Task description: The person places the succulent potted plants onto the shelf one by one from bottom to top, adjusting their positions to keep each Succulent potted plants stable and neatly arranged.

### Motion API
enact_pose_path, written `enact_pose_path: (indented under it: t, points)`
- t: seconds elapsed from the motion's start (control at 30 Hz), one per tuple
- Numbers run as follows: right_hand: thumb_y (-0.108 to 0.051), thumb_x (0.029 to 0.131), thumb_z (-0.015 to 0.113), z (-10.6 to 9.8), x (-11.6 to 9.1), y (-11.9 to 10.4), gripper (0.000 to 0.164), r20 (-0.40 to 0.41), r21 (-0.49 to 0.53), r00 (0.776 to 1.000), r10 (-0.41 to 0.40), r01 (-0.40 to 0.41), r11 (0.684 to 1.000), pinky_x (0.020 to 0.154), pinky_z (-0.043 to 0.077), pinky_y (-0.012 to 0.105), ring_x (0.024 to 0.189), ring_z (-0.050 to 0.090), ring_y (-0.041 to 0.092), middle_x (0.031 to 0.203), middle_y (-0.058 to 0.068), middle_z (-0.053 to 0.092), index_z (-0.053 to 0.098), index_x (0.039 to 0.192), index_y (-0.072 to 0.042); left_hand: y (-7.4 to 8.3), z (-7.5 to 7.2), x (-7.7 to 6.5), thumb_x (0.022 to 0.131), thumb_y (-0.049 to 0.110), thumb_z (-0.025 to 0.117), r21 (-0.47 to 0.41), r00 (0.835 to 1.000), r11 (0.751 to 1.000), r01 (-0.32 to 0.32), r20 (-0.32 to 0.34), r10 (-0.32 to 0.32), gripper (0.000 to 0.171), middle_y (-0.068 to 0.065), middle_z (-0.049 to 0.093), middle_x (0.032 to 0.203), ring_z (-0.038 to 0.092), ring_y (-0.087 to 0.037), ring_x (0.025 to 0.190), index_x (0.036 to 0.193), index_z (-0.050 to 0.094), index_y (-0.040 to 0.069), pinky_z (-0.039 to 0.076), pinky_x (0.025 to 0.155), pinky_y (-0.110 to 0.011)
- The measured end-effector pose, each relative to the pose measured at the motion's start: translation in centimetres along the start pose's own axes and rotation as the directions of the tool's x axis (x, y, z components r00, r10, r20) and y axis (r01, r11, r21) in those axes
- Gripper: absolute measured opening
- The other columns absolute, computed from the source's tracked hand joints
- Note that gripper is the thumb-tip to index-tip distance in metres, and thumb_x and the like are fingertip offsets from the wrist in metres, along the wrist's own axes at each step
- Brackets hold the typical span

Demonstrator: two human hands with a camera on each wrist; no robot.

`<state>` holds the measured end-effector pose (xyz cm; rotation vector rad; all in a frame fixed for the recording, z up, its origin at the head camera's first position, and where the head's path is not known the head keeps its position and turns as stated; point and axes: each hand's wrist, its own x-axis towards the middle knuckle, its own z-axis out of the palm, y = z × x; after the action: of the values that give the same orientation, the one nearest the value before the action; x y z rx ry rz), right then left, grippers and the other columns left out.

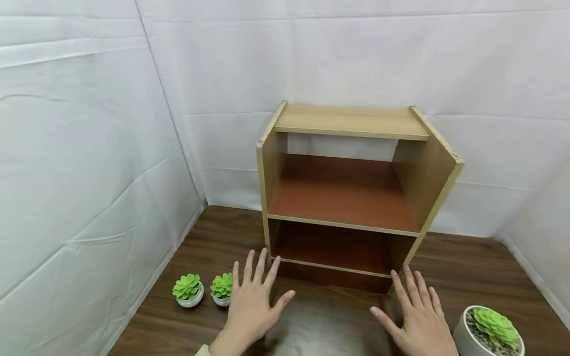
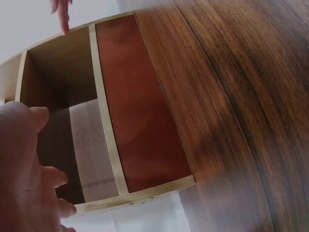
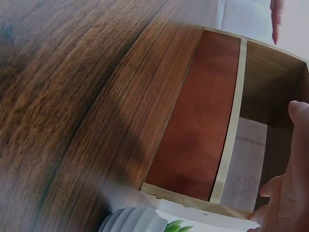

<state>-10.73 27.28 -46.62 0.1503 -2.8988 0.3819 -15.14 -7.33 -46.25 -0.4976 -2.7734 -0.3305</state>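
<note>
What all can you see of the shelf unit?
The shelf unit stands upright on the dark brown table, front open. It looks like laminated board: pale top and edges, tan sides, two reddish-brown shelves, a reddish-brown base panel. White sheeting shows through behind the upper shelf. I cannot tell whether the left hand or right hand touches it.

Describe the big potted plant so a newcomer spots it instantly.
Find the wooden shelf unit on the dark table. Come nearer and right, past the right hand, to the big potted plant. Pebbly fill surrounds its green rosette, and its wide white pot dwarfs both small potted plants at left.
</note>
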Motion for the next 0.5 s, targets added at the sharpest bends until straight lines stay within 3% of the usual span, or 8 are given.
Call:
enact_pose_path:
  t: [0.33, 0.5]
  points:
    - [-0.063, 0.092, 0.053, -0.13, -0.04, 0.07, 0.091, -0.024, 0.002, 1.0, 0.01, -0.01, 1.0, 0.111, -0.006, 0.055, 0.145, 0.004, 0.038, 0.161, 0.019, 0.011, 0.023, 0.156, -0.006, 0.11, 0.22, 0.61, 0.094, 0.072, 0.035, 0.004, 1.0, 1.0, -0.01, 0.012, 0.01, 0.078, -0.006, 0.011, 0.163, -0.003, -0.03, 0.147, 0.158, 0.024, 0.028, -0.003, 0.111, -0.059]
    - [-0.062, 0.092, 0.055, -0.22, -0.11, 0.46, 0.093, -0.043, 0.026, 0.998, 0.042, -0.041, 0.999, 0.109, 0.003, 0.062, 0.142, 0.014, 0.044, 0.156, 0.025, 0.021, 0.023, 0.155, -0.001, 0.34, 0.51, 0.75, 0.093, 0.072, 0.035, -0.018, 1.0, 1.0, -0.017, 0.011, 0.017, 0.079, -0.008, 0.015, 0.162, 0.005, -0.033, 0.147, 0.157, 0.026, 0.027, 0.006, 0.11, -0.061]
